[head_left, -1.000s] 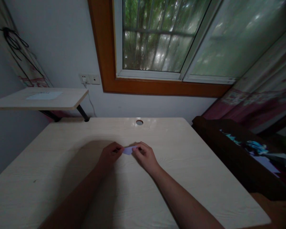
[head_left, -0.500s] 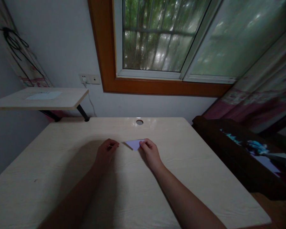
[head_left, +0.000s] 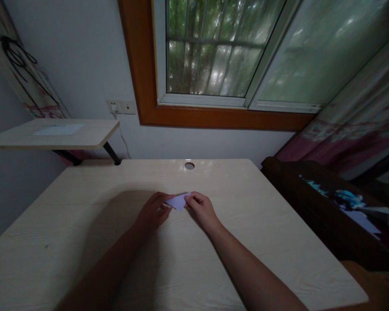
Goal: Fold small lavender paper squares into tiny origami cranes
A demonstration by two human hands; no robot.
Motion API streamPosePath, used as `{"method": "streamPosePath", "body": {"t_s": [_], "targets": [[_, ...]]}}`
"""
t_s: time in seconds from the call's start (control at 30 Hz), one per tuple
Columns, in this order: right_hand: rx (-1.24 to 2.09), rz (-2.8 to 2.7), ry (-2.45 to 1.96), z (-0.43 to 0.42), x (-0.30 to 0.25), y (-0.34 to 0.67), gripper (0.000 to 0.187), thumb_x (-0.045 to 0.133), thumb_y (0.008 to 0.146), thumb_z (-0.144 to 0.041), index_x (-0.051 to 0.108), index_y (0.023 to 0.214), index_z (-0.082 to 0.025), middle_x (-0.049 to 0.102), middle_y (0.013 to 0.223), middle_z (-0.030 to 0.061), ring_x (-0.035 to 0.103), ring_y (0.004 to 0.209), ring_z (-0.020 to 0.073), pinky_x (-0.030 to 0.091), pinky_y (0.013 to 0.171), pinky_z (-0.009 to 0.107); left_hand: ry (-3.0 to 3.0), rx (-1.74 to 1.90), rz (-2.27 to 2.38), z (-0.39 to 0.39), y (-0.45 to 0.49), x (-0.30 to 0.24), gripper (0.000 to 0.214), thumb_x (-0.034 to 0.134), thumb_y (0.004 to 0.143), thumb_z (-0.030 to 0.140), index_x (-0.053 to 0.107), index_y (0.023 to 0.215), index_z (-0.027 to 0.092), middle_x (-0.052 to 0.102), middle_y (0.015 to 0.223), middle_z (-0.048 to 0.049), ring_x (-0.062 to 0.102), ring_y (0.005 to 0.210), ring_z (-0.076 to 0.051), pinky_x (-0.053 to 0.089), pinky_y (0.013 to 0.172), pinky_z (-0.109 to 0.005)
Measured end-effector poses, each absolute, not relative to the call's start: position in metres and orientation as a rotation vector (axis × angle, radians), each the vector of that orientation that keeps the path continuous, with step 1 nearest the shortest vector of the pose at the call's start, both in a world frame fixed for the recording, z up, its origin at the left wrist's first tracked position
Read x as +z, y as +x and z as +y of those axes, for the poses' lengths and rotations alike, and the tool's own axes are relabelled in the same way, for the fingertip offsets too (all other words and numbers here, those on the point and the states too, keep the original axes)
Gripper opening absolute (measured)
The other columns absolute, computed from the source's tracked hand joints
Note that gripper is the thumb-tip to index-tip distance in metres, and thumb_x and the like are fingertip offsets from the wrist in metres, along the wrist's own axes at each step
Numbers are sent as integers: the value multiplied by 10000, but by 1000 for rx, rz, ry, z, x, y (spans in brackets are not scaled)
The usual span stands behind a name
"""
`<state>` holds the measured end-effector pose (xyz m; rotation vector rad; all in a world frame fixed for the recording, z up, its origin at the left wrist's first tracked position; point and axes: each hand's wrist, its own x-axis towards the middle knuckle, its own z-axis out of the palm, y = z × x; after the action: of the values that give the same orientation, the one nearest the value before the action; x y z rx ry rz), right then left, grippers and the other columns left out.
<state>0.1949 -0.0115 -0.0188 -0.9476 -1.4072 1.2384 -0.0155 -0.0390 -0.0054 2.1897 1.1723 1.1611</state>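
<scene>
A small folded piece of pale lilac paper (head_left: 178, 201) lies on the light wooden desk (head_left: 262, 224), between my two hands. My right hand (head_left: 201, 209) pinches the paper's right edge with curled fingers. My left hand (head_left: 153, 211) rests on the desk at the paper's left side, its fingertips stretched out and touching the paper's left corner. Both forearms reach in from the bottom of the view.
A round cable hole (head_left: 189, 165) sits at the desk's far edge. A raised side shelf (head_left: 94, 134) with a white sheet (head_left: 58, 129) stands at the left. A dark wooden bed frame (head_left: 314, 207) borders the desk's right side. A window and wall socket (head_left: 121, 106) lie behind.
My left hand let go of the paper half a second ago and has now come back to its left corner. My right hand kept the paper throughout and drew it slightly nearer.
</scene>
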Motion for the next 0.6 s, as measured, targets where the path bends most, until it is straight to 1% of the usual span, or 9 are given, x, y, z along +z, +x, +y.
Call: {"method": "streamPosePath", "body": {"t_s": [0.13,0.27,0.4,0.6], "targets": [[1239,-1444,-966,-12,-18,195,362,653,875,-497,670,726,-168,626,689,27,544,631,176,411,583,241,2214,1118,1195,-39,-16,-5,374,589,854,164,607,1220,238,608,1033,-69,616,860,-146,561,753,-265],[1246,-1438,-956,-13,-16,194,353,665,873,-490,670,724,-170,629,687,22,553,632,174,413,582,234,2211,1079,1189,-39,-17,-6,378,603,871,206,600,1247,249,619,1053,-70,619,891,-151,558,795,-269],[1257,-1434,-940,-13,-15,194,336,668,874,-475,675,733,-170,624,682,19,548,622,169,402,568,230,2202,1067,1168,-38,-18,-7,363,607,882,237,603,1245,246,624,1067,-72,623,903,-155,555,799,-267],[1241,-1432,-957,-13,-17,194,355,662,869,-496,667,727,-171,613,664,13,540,599,167,400,550,229,2176,1083,1202,-39,-17,-2,352,627,848,220,630,1200,243,645,1028,-60,624,889,-162,541,796,-275]]}}
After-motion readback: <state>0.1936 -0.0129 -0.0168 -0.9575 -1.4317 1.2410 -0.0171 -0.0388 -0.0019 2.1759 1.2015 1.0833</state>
